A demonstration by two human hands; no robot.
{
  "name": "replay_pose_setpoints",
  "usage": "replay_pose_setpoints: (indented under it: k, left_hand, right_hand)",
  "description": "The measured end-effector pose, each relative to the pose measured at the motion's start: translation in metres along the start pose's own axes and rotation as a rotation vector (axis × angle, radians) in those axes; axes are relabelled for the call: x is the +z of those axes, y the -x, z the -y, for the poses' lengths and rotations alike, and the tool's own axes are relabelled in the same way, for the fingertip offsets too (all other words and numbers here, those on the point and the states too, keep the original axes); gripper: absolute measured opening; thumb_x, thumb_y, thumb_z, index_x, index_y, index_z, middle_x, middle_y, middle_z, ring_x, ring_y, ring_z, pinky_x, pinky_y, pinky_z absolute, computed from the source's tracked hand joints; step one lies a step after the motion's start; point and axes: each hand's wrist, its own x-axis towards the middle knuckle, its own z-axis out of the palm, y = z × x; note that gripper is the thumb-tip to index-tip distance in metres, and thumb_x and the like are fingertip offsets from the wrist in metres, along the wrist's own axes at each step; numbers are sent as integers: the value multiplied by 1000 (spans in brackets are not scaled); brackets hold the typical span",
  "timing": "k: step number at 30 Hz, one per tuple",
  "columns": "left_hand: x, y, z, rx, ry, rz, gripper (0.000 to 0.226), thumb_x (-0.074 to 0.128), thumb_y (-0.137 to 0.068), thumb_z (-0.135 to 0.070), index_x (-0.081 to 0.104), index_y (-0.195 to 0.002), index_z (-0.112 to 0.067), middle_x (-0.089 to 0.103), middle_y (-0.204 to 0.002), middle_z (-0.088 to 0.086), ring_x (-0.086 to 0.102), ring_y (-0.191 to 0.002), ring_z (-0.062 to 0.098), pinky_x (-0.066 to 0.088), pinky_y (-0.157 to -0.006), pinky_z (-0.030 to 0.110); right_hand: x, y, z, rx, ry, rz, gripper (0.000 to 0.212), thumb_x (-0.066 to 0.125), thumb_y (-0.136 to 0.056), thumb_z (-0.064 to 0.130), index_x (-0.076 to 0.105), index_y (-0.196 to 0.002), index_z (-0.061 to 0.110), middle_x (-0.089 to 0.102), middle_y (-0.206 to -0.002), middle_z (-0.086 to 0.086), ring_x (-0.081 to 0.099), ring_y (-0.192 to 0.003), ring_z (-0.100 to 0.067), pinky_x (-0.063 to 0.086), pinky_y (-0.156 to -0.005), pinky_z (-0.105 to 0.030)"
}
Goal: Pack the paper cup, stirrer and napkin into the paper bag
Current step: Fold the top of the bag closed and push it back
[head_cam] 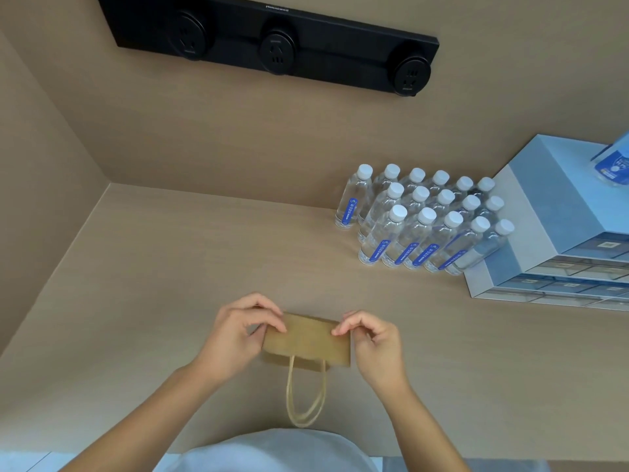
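Observation:
A brown paper bag (308, 342) stands on the wooden counter near its front edge, seen from above with its top folded over. Its two paper handles (305, 396) hang down toward me. My left hand (235, 335) pinches the bag's top left corner between thumb and fingers. My right hand (372, 338) pinches the top right corner the same way. The paper cup, stirrer and napkin are not visible anywhere in the view.
Several water bottles with white caps (425, 223) stand in rows at the back right. A pale blue drawer unit (558, 233) sits beside them at the right edge. A black socket strip (275, 35) is mounted on the back wall. A side wall closes the left.

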Motion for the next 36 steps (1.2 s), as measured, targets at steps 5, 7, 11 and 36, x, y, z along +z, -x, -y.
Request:
replay_pose_setpoints:
  k: [5, 7, 11, 36]
  left_hand:
    - [4, 0, 2, 34, -155, 200, 46, 53, -72, 14, 74, -83, -25, 62, -118, -11, 62, -110, 12, 34, -98, 5]
    - [5, -2, -3, 5, -128, 259, 31, 53, -74, -4, 59, -88, -31, 64, -115, -13, 60, -107, 8, 40, -94, 12]
    - [14, -9, -12, -50, -108, 292, 26, 66, -85, -26, 53, -104, -36, 69, -100, -14, 62, -93, 6, 47, -83, 24]
    - [-13, -20, 23, -205, -106, 139, 12, 87, -70, -20, 80, -78, -24, 68, -72, -24, 62, -75, -13, 39, -73, 0]
  right_hand:
    - [9, 1, 4, -30, 91, 60, 39, 74, -79, 1, 72, -95, 36, 66, -85, 10, 62, -84, -5, 46, -82, -13]
    - [17, -3, 3, -71, 245, 76, 42, 84, -68, 9, 74, -100, 34, 53, -88, 5, 57, -84, -5, 43, -82, -11]
    - [35, -12, 9, -217, 571, 127, 17, 81, -74, 30, 78, -90, 36, 61, -79, 7, 58, -79, -10, 35, -84, -31]
    - [34, -32, 5, -2, 279, 169, 9, 84, -72, 16, 80, -79, 20, 78, -76, 5, 68, -71, -6, 49, -70, -12]
